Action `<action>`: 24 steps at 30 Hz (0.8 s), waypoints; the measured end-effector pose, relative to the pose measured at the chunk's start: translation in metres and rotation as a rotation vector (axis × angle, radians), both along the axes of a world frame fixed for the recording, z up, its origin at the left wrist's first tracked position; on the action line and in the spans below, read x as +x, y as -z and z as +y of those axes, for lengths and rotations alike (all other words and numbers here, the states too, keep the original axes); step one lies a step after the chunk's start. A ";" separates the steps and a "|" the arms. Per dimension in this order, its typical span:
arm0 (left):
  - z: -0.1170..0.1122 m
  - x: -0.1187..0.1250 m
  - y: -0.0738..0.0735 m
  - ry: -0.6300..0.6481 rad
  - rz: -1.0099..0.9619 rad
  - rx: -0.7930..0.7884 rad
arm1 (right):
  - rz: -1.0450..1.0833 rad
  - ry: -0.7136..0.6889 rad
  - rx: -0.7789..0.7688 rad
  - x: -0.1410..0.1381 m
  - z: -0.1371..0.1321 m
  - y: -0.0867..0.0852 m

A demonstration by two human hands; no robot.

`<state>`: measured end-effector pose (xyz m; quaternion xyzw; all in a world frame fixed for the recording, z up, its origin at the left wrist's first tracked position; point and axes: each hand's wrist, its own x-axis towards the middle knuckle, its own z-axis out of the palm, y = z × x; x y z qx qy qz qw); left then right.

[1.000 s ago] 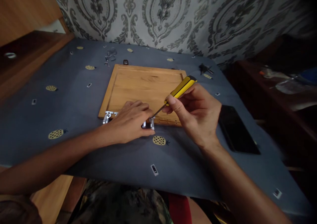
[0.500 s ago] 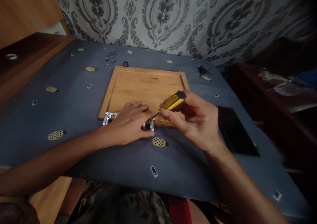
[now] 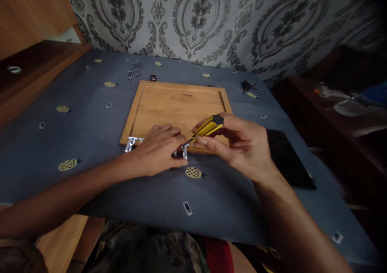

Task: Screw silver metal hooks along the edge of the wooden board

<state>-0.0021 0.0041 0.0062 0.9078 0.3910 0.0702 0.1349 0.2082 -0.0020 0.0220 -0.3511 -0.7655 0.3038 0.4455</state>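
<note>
A framed wooden panel point(image 3: 178, 104) lies flat on the table with metal hinges along its near edge. My left hand point(image 3: 160, 151) rests over that edge, thumb and fingers gripping the right-hand hinge point(image 3: 185, 154), which is partly covered. Between the fingers and thumb of my right hand point(image 3: 244, 146) is a yellow and black screwdriver point(image 3: 208, 128), held at a slant. Its tip points down to the left and meets the right-hand hinge; any screw under it is too small to make out. A second hinge point(image 3: 130, 144) sits at the panel's near left corner.
A black flat tablet-like slab point(image 3: 290, 160) lies right of my right hand. Behind the panel are a small black item point(image 3: 153, 78), some clear and metal bits point(image 3: 135, 71) and a black clamp-like object point(image 3: 249, 86). A dark shelf point(image 3: 296, 92) borders the right side.
The screwdriver's handle has turned in my right hand and dipped slightly, its tip staying at the hinge. My left hand holds its place.
</note>
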 end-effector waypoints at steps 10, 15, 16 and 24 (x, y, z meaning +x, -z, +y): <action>-0.001 0.001 0.001 -0.009 0.002 -0.028 | 0.058 0.237 0.186 -0.023 -0.002 0.014; -0.001 0.001 0.001 -0.016 -0.023 -0.039 | 0.017 0.237 0.298 -0.031 -0.008 0.019; -0.001 0.001 0.001 -0.017 -0.014 -0.042 | 0.043 0.253 0.289 -0.030 -0.009 0.019; -0.001 0.002 -0.003 -0.012 0.027 -0.013 | 0.205 0.406 0.163 -0.019 -0.004 0.019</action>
